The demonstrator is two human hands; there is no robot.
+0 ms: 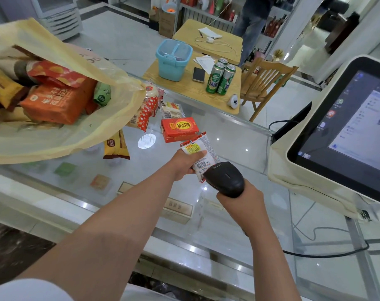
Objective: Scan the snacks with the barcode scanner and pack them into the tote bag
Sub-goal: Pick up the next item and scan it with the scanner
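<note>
One black barcode scanner (226,179), one white snack packet (197,153), one tote bag (54,140) holding several packets (58,103) too jumbled to count, at least four loose snacks (179,129) on the desk (239,135), three green cans (220,79), one phone (198,74), one monitor (347,131).

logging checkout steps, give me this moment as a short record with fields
left hand: holds small white plastic snack packet, barcode up
right hand: holds black handheld barcode scanner, nose over that barcode
bag: pale yellow tote bag, open, several packets inside
on glass counter: red cardboard box, yellow flat packet, red spotted packet
stage: scanning; packet not yet bagged
</note>
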